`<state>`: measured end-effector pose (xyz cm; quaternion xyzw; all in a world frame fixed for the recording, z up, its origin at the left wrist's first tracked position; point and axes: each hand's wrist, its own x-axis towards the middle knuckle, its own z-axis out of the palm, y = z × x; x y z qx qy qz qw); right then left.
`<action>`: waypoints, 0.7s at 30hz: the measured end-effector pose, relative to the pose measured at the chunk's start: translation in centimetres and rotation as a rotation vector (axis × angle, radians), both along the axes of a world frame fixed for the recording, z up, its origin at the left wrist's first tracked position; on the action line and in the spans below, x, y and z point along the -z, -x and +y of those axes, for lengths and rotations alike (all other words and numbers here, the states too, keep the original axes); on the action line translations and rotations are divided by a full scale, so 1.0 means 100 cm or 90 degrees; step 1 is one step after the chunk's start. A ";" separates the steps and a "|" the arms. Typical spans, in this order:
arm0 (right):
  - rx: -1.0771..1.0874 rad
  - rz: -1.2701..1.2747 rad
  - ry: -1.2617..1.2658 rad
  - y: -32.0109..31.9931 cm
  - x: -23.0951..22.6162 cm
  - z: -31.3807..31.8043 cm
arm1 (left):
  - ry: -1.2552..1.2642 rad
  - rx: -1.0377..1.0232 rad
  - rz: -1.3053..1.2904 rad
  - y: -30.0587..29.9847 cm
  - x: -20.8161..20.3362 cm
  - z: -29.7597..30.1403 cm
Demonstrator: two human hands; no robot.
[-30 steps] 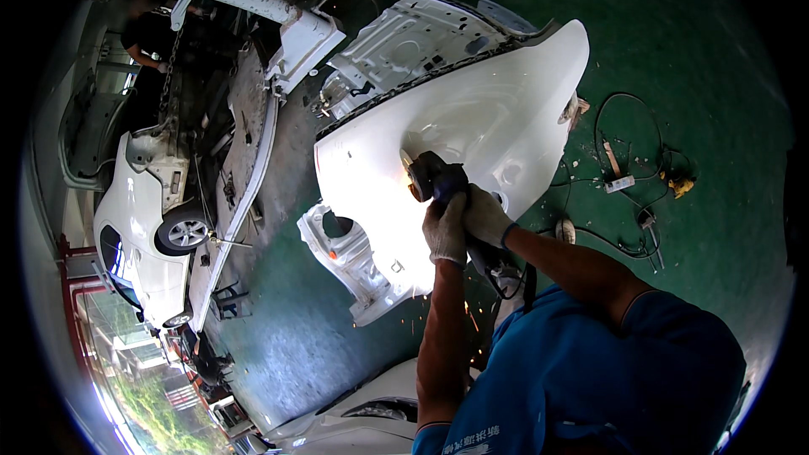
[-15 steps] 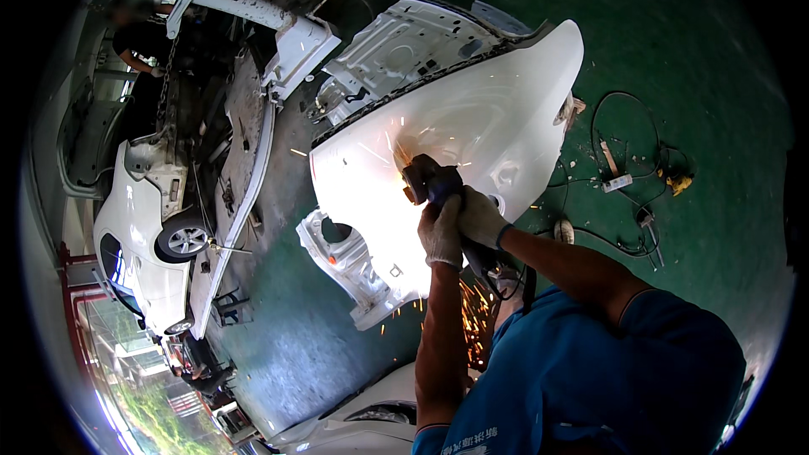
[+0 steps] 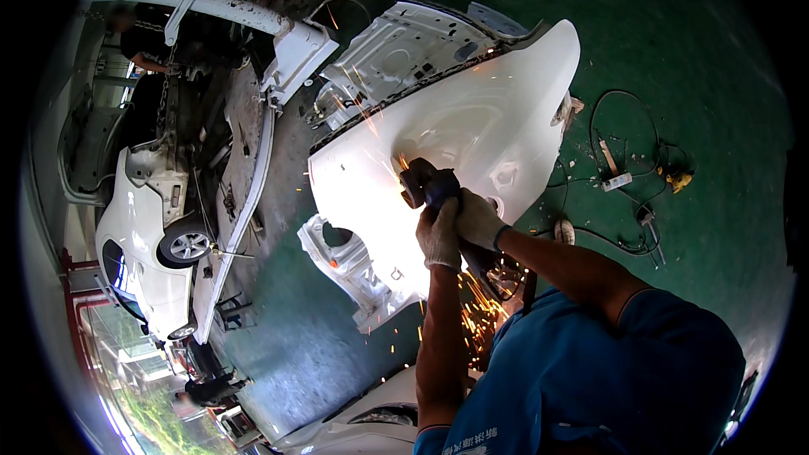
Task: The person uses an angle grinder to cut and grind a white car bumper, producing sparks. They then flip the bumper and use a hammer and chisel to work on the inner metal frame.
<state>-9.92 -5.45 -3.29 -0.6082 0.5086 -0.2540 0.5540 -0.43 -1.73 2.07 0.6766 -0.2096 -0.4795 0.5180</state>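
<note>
Both my hands wear whitish work gloves and grip a dark angle grinder [image 3: 438, 188]. My left hand [image 3: 439, 240] is wrapped round its body from the left, and my right hand [image 3: 480, 219] closes on it just to the right. The grinder's head meets a large white car body panel [image 3: 497, 97], near the panel's middle left. Orange sparks fly off to the upper left, and more fall below my hands beside my left forearm. The disc is mostly hidden by the guard and the glare on the panel.
Beyond the panel lies a bare metal car section [image 3: 404, 55]. On the green floor at right are cables, a power strip [image 3: 617, 183] and a yellow tool [image 3: 677, 182]. A white car [image 3: 143, 244] on a frame rack and two other people are at left; another white car [image 3: 362, 425] is close below.
The grinder's head has shifted very slightly, with both hands still on it. Sparks now spread farther to the upper left. At left, the other people have changed posture.
</note>
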 end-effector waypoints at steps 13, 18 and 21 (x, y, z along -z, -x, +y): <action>0.010 -0.016 -0.014 0.002 -0.009 -0.006 | 0.015 0.001 0.002 0.000 -0.001 -0.005; -0.021 0.024 0.070 -0.010 0.029 -0.006 | 0.009 -0.004 -0.001 0.000 -0.001 -0.006; -0.053 0.041 0.122 -0.012 0.046 -0.004 | 0.008 0.003 -0.009 -0.003 0.003 -0.005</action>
